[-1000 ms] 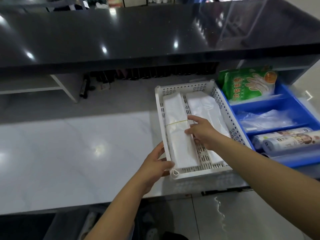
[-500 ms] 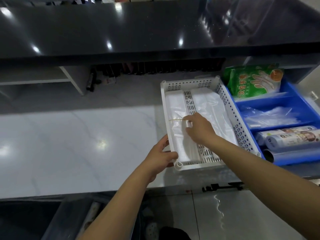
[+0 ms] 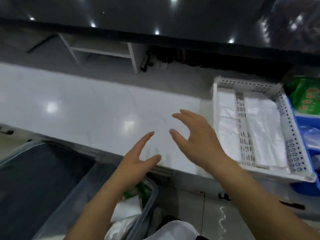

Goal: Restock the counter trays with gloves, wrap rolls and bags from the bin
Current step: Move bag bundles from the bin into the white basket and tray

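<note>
A white perforated tray (image 3: 292, 154) stands at the right end of the white counter (image 3: 86, 110). Two stacks of white bags lie in it, a left stack (image 3: 226, 125) and a right stack (image 3: 265, 134). My left hand (image 3: 138, 163) and my right hand (image 3: 195, 137) hover empty over the counter's front edge, left of the tray, fingers spread. A clear plastic bin (image 3: 149, 200) sits below the counter at the lower left, with green packets (image 3: 138, 191) and white bags (image 3: 124, 213) showing inside.
A blue divided tray (image 3: 310, 122) with a green glove packet (image 3: 306, 99) stands right of the white tray. A dark raised counter top (image 3: 155, 14) runs across the back. A grey lid or panel (image 3: 34, 184) lies at the lower left.
Both hands have let go of the white tray and its bag stack and moved left. The view has swung left and down, bringing the bin into sight.
</note>
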Motion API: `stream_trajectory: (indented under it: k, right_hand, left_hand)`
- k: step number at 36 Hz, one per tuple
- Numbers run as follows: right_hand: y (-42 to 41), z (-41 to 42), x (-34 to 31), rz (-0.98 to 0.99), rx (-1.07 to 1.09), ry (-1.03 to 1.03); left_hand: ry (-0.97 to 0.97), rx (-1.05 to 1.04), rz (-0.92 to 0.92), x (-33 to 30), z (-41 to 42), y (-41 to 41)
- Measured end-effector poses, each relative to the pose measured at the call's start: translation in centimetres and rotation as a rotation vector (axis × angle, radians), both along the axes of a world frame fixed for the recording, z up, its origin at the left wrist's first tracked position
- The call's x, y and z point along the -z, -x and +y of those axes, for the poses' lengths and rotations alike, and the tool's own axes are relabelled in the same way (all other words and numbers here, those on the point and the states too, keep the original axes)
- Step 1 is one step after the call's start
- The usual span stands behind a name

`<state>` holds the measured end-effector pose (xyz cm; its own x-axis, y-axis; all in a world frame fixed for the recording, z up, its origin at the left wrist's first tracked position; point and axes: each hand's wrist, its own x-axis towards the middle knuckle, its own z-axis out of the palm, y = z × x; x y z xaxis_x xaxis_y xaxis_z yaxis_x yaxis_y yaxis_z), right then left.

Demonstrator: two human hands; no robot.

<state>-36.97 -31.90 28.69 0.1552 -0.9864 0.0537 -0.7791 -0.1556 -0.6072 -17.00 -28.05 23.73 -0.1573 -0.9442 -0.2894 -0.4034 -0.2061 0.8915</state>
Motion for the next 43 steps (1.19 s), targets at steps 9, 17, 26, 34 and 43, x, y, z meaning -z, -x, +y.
stream_trajectory:
  k: [9, 17, 26, 34, 43]
  right_hand:
    - [-13.9, 8.1, 12.1, 0.212, -0.572, -0.275]
    - [-15.5, 11.2, 23.9, 0.607, -0.732, -0.591]
    - [-18.7, 14.2, 30.4, 0.688, -0.764, -0.647]
    - [-24.8, 14.1, 38.4, 0.708, -0.752, -0.838]
    - [-29.8, 11.8, 46.6, 0.683, -0.565, -0.806]
  left_hand:
    - [-0.072, -0.432, -0.348, 7.4, 14.6, -11.9]
    - [-0.426, -0.421, -0.212, 16.4, 22.6, -15.0]
    - [-0.674, -0.231, -0.284, 28.2, 24.1, -18.7]
    - [-0.748, -0.668, -0.041, 37.9, 20.5, -21.0]
    - [-0.925, -1.51, 0.811, 44.0, 19.4, -20.9]
